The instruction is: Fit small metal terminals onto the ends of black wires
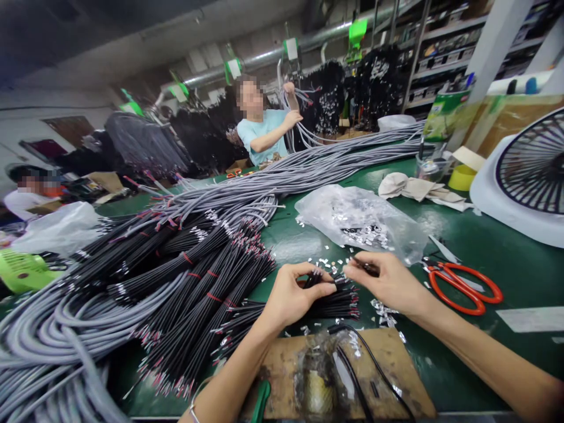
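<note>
My left hand [293, 294] is closed, thumb against fingers, on a few short black cables [314, 278]. Beneath it lies a loose bunch of black cables [337, 304] with reddish wire ends. Close by on the right, my right hand [388, 281] is closed in a pinch. A small dark piece shows at its fingers, too blurred to name. Small shiny metal pieces [385, 313] are scattered around both hands. In front of me is a stained wooden board [392, 352] carrying a tape-wrapped block [318, 382], a black cord [374, 352] and a green-handled tool [261, 401].
Red-handled scissors [478, 305] and a white fan [497, 194] stand right. A plastic bag [356, 214] of metal pieces lies beyond my hands. Tied black cable bundles [211, 294] and grey cables [88, 305] fill the left. Across the table, a person [267, 135] handles grey cables.
</note>
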Tool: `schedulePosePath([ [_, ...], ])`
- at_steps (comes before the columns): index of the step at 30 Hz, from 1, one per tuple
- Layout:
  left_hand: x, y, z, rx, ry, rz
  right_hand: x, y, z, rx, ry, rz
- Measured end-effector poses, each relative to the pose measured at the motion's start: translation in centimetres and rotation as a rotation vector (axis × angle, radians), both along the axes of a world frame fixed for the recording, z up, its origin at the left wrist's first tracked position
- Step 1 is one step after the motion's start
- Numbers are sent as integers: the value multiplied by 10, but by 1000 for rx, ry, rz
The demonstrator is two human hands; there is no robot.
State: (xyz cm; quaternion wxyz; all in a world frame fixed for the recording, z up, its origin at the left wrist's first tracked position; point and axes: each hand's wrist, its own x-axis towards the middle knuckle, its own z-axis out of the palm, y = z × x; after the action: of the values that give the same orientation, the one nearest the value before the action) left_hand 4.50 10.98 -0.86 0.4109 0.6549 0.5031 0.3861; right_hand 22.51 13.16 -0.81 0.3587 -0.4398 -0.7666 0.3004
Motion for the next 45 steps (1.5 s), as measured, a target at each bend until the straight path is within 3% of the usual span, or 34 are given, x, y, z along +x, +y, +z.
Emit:
schedulePosePath([
  [4,-3,2,2,-51,10,42,17,5,8,425,-54,-421],
  [6,-3,3,4,-102,-23,16,24,8,3,503,-124,-499],
  [12,0,2,6,-188,-39,27,8,0,-13,343,-18,-59],
  [16,1,-1,2,-152,-7,57,-6,-9,-13,219,82,56],
  [26,1,-2,-8,-30,122,89,-6,-11,-12,77,155,68],
  [36,2,-2,-7,46,140,231,-8,-15,-14,148,184,104],
  [40,2,-2,-9,72,104,232,-8,-16,-17,183,113,87],
  [45,4,-4,-9,79,83,181,-9,-16,-15,119,115,81],
])
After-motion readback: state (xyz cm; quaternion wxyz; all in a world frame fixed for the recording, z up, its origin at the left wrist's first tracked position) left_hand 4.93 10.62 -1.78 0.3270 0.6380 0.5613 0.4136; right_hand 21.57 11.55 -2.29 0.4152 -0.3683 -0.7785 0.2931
